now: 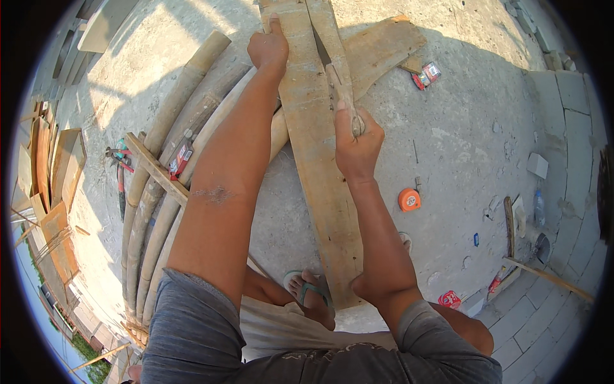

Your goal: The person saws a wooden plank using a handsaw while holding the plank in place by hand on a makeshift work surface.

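Note:
A long wooden plank [320,217] runs away from my body beneath both arms, with a long slit in its far part. My left hand [267,48] grips the plank's left edge near the top, thumb lying along the top face. My right hand [358,141] is closed round the handle of a hand saw [336,80], whose blade lies in the slit. A broader board [380,51] lies under the plank toward the upper right.
Bamboo poles [153,179], a stick [157,166] and pliers [118,153] lie left; stacked boards [48,166] beyond. An orange tape measure [409,200], red-white packets [426,75] and a bottle [538,208] lie right, near a block wall [569,166]. My sandalled foot [307,291] is below.

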Tool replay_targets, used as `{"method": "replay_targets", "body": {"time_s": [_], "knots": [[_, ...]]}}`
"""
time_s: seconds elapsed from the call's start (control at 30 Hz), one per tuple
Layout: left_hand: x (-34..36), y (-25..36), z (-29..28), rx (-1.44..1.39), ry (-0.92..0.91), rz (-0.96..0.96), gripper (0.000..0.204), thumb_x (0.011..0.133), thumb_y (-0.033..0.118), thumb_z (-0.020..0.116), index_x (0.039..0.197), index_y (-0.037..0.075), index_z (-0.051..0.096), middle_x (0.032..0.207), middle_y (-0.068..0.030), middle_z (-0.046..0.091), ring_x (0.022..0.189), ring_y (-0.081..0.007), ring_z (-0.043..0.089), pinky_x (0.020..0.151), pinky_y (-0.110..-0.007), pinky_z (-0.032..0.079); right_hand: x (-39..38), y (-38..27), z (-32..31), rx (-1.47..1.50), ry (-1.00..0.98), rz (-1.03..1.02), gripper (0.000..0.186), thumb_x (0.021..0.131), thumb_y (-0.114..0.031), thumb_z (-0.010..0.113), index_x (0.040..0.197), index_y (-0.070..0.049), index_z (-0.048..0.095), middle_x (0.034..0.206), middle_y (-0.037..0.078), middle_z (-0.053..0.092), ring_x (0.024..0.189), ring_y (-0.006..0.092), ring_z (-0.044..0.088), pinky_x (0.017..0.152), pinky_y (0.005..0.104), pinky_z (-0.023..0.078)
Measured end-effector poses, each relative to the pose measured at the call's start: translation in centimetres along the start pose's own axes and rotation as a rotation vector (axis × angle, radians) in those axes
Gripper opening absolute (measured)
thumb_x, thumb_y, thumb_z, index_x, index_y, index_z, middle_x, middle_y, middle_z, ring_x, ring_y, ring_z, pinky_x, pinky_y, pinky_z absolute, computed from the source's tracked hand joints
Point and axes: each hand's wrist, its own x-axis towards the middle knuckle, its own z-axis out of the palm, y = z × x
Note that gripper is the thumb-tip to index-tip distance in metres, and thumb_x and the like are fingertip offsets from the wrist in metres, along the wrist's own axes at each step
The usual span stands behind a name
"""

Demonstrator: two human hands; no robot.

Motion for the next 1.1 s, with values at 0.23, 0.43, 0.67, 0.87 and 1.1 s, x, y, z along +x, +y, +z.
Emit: {"method": "replay_targets", "body": {"time_s": [0.23,0.43,0.67,0.87,1.1], "knots": [[-0.6,1.0,-0.6,0.024,-0.027,0.014,0.080,0.097,0.066,0.055,0.101,-0.014,0.068,0.104,-0.0330,0.070,0.099,-0.0448,0.070,0.085,-0.049,0.056,0.6,1.0,0.3,-0.020,0.021,-0.056,0.029,0.102,-0.020,0.064,0.087,0.005,0.067,0.064,0.000,0.056,0.063,0.0049,0.045,0.053,0.0276,0.037],[0.0,0.8,-0.7,-0.020,-0.022,0.006,0.079,0.098,0.065,0.055,0.101,-0.013,0.068,0.106,-0.0332,0.070,0.101,-0.0451,0.069,0.088,-0.049,0.055,-4.2,-0.2,-2.1,0.022,0.025,0.029,0.027,0.098,-0.020,0.069,0.084,0.003,0.068,0.062,0.011,0.060,0.058,0.0093,0.053,0.053,0.0313,0.045],[-0.5,0.6,1.3,-0.037,-0.010,0.068,0.079,0.098,0.065,0.055,0.102,-0.013,0.067,0.105,-0.0332,0.070,0.102,-0.0451,0.069,0.089,-0.049,0.054,3.2,0.7,0.5,-0.050,0.050,0.008,0.025,0.097,-0.018,0.069,0.084,0.004,0.068,0.060,0.012,0.060,0.059,0.0101,0.054,0.053,0.0328,0.044],[-0.3,0.4,-0.2,-0.006,-0.019,0.019,0.079,0.098,0.065,0.054,0.103,-0.013,0.068,0.106,-0.0326,0.070,0.102,-0.0447,0.069,0.089,-0.049,0.054,-6.7,-1.6,-4.6,0.018,0.002,0.074,0.024,0.096,-0.016,0.070,0.083,0.004,0.067,0.060,0.012,0.059,0.059,0.0095,0.054,0.053,0.0330,0.044],[-0.7,0.9,1.1,-0.036,-0.025,0.033,0.078,0.099,0.064,0.055,0.104,-0.014,0.068,0.106,-0.0334,0.070,0.100,-0.0450,0.070,0.087,-0.050,0.055,4.0,1.9,1.2,-0.052,0.070,-0.016,0.023,0.096,-0.017,0.071,0.086,0.003,0.069,0.062,0.012,0.061,0.060,0.0081,0.054,0.054,0.0313,0.045]]}}
